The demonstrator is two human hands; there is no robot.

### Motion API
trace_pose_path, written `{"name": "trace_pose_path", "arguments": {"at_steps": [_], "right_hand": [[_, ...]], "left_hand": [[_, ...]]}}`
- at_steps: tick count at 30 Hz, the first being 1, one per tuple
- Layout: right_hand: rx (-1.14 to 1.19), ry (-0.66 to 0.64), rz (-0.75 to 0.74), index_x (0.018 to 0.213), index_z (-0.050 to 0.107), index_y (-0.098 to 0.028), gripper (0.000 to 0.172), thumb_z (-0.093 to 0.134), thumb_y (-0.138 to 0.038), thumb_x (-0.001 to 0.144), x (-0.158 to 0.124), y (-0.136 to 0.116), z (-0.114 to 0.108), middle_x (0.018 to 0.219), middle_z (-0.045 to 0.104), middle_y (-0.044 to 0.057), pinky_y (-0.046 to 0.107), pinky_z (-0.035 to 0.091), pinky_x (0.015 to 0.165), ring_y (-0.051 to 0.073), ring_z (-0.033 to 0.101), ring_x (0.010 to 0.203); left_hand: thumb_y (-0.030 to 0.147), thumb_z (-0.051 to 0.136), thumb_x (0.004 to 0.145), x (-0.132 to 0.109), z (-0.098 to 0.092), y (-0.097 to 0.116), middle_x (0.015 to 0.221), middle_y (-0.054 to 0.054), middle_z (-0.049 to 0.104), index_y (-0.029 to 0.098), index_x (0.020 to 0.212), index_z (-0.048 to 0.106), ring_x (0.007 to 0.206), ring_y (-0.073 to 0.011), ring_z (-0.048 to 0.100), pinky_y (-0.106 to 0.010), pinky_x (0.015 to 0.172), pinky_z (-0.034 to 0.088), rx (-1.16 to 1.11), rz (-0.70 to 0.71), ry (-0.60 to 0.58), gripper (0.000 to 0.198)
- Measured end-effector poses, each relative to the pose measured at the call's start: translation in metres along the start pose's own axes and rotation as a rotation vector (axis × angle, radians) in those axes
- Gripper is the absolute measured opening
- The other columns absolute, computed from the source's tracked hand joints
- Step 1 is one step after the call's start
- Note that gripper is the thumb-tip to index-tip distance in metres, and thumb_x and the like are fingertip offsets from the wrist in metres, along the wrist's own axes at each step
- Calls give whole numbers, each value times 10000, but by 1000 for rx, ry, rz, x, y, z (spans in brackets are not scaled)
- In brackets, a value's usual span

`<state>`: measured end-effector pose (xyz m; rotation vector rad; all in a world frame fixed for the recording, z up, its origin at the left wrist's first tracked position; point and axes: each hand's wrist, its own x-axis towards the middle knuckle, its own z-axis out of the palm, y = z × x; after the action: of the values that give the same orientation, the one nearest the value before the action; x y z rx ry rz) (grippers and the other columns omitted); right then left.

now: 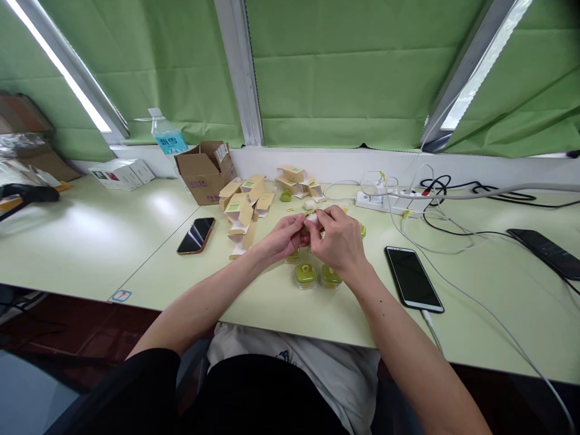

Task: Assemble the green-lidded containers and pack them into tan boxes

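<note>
My left hand (286, 236) and my right hand (339, 237) meet above the table, fingers closed in a pinch. Between them is a small white rounded piece (312, 218) with a bit of green at its edge; its exact kind is too small to tell. Just below my hands stand two small clear containers with green lids, one on the left (306, 276) and one on the right (330, 277). Another green-lidded container (292, 256) is partly hidden behind my left hand. A loose green lid (286, 196) and another small white piece (309, 205) lie beyond my fingers.
Opened small cartons (241, 211) lie left of my hands, more cartons (296, 179) behind. A brown cardboard box (206, 175), a water bottle (167, 134) and a phone (196, 235) are left. Right are a power strip (394, 201), cables and a plugged-in phone (414, 278).
</note>
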<state>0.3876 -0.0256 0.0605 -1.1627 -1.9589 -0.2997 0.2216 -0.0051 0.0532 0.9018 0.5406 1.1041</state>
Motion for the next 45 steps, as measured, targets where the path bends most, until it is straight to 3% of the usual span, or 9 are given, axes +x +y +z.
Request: {"name": "trace_pose_path", "arguments": {"at_steps": [10, 16, 21, 25, 28, 32, 34, 38, 45], "right_hand": [[-38, -21, 42, 1002, 807, -154, 308, 572, -340, 1074, 2, 2, 1, 964, 723, 140, 355, 371, 631, 237, 614, 740], [-64, -82, 34, 1032, 805, -148, 297, 583, -341, 1070, 3, 0, -3, 997, 735, 147, 366, 350, 631, 242, 619, 744], [-87, -128, 63, 1023, 803, -143, 310, 578, -349, 1076, 5, -3, -5, 992, 722, 150, 367, 339, 620, 238, 603, 729], [-51, -96, 57, 1068, 812, -148, 345, 529, -344, 1092, 4, -2, -3, 1010, 708, 147, 359, 396, 624, 246, 616, 773], [11, -58, 46, 1243, 805, -146, 389, 506, -359, 1114, 3, 0, -1, 1088, 709, 165, 382, 499, 676, 282, 664, 873], [98, 16, 2, 1479, 730, -164, 469, 505, -392, 1137, 2, 2, 3, 1217, 712, 194, 461, 623, 831, 332, 713, 1043], [153, 53, -27, 1548, 689, -177, 496, 514, -396, 1139, 2, 3, 3, 1250, 716, 196, 494, 649, 914, 346, 722, 1114], [264, 108, -68, 1694, 544, -195, 628, 597, -399, 1102, 2, 7, 2, 1335, 726, 194, 521, 669, 991, 354, 734, 1195], [177, 162, -145, 1513, 740, -250, 443, 559, -269, 1109, 2, 14, 5, 1340, 789, 153, 494, 659, 946, 340, 749, 1199]], "left_hand": [[436, 1014, 834, 0, -2, -4, 713, -11, 700, 127, 819, 708, 627, -106, 654, -230, 634, 565, 10, 31, -61, 435], [406, 968, 898, 2, -4, -6, 722, -19, 714, 137, 825, 706, 649, -122, 688, -235, 645, 572, 0, 11, -29, 383], [480, 1024, 812, 3, -8, -7, 774, -41, 755, 128, 849, 733, 715, -156, 747, -256, 691, 614, 12, 26, -72, 458], [505, 1031, 795, 1, -9, -6, 781, -36, 748, 118, 892, 758, 735, -148, 743, -242, 691, 605, 24, 35, -107, 483], [514, 1051, 761, 0, -8, -3, 815, -42, 754, 125, 881, 763, 734, -133, 718, -235, 687, 588, 24, 52, -126, 498], [402, 1018, 822, -3, -6, 4, 811, -31, 717, 147, 872, 747, 706, -122, 663, -247, 672, 552, 13, 69, -119, 376], [356, 1002, 833, -5, -7, 9, 844, -33, 713, 152, 993, 780, 724, -127, 658, -258, 691, 553, 20, 84, -124, 341], [349, 1011, 816, -7, -11, 18, 1037, -55, 747, 193, 1292, 786, 801, -127, 680, -278, 769, 582, 74, 166, -146, 549], [436, 970, 880, -9, -17, 24, 1034, -42, 711, 228, 1323, 769, 827, -136, 690, -294, 809, 582, 268, 279, -169, 529]]}}
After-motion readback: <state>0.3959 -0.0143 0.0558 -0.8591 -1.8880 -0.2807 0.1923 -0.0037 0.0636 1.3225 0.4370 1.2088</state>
